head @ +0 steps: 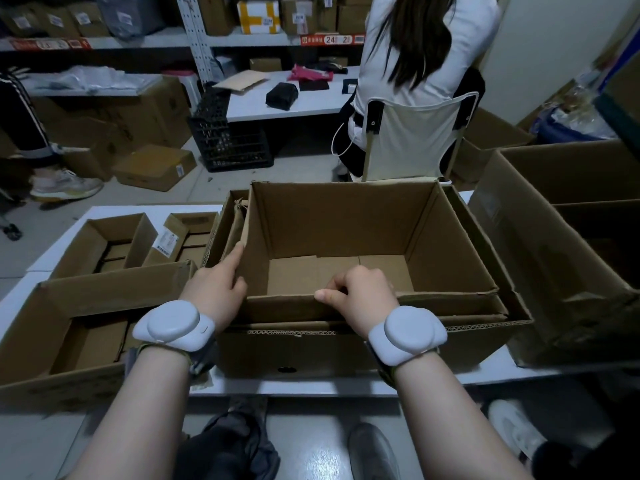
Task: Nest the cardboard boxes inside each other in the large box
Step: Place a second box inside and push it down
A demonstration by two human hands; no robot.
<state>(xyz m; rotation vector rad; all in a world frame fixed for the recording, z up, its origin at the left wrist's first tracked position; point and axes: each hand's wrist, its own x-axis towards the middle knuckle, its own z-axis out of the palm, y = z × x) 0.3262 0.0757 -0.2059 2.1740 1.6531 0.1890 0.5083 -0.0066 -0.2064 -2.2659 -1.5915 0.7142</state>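
An open inner cardboard box [339,223] sits inside a larger outer cardboard box [311,351] on the white table, its top still standing above the outer rim. My left hand [218,289] lies against the inner box's left wall, its index finger stretched along the wall's outside. My right hand [360,292] grips the near top edge of the inner box, fingers curled over the rim. A wide shallow box [104,289] lies at the near left. Two small open boxes, the left small box [138,233] and the labelled small box [180,233], stand behind it.
A tall open box [540,258] with another box inside stands at the right. A person sits on a white chair [408,147] just beyond the table. Shelves of parcels, a black crate [228,140] and floor boxes fill the background. Shoes show under the table edge.
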